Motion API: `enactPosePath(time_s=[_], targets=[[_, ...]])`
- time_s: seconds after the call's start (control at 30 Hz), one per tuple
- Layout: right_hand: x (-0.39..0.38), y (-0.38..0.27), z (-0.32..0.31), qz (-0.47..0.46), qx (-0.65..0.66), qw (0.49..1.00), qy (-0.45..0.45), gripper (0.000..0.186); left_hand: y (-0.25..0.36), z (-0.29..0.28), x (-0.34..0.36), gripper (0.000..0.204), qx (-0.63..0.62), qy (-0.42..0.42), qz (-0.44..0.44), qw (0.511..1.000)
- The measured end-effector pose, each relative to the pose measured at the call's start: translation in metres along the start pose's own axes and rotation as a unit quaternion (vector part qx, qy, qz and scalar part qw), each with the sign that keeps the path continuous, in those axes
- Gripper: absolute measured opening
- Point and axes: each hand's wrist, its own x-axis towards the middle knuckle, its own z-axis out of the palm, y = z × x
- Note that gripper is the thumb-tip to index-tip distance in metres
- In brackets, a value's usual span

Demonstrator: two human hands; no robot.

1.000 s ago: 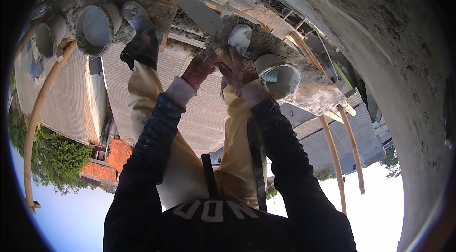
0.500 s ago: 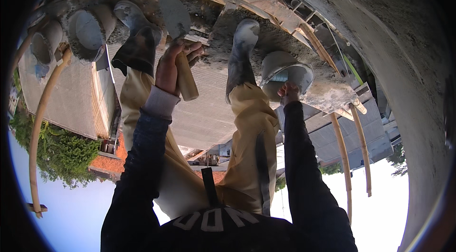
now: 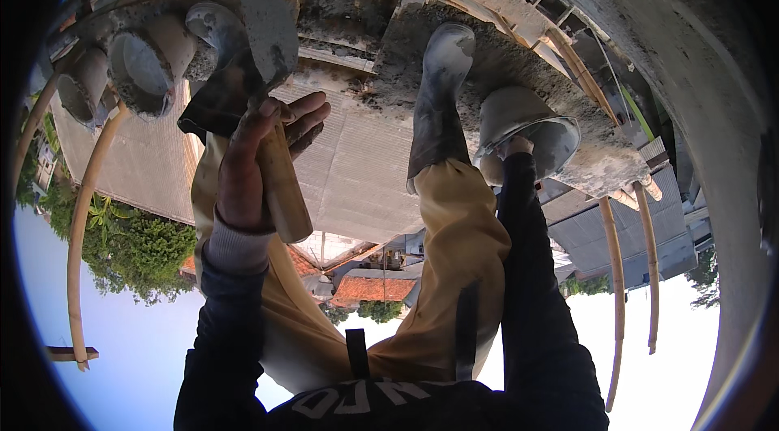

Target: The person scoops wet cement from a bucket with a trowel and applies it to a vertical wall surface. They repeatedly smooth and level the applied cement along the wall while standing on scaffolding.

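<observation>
My left hand holds a trowel by its pale wooden handle, gripped against the thumb with several fingers stretched loosely past it. The long blade, grey with mortar, points away from me over my left boot. On the right, a mortar-smeared bucket is tipped with its mouth toward me, beside my right boot. My right hand reaches into that mouth. Its fingers are hidden inside, so what they touch does not show.
Two more dirty buckets, one nearer and one farther left, stand beyond my left boot. Mortar-crusted planks lie underfoot. Bamboo poles rise at the sides. A curved grey wall runs along the right. Roofs and trees lie far below.
My right hand has gone from the bucket's rim into its mouth. My left hand has shifted left and closer with the trowel. The whole view has swung slightly.
</observation>
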Motion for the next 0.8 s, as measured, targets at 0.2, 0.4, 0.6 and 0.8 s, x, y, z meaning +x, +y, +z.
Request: enactPosePath(time_s=[0.2, 0.4, 0.6, 0.8], targets=[[0.003, 0.002, 0.002, -0.070, 0.012, 0.994, 0.087, 0.065, -0.003, -0.002, 0.002, 0.033, 0.002, -0.004, -0.002, 1.000], [-0.035, -0.004, -0.001, -0.202, -0.055, 0.955, 0.211, 0.078, -0.002, -0.004, 0.004, 0.042, -0.004, 0.005, -0.002, 1.000], [-0.131, -0.039, -0.008, -0.347, -0.260, 0.858, 0.276, 0.067, -0.003, -0.010, 0.011, 0.047, -0.026, -0.010, 0.009, 1.000], [-0.231, -0.097, 0.009, -0.489, -0.266, 0.809, 0.186, 0.066, -0.005, -0.020, 0.020, 0.041, -0.076, -0.011, 0.030, 0.997]])
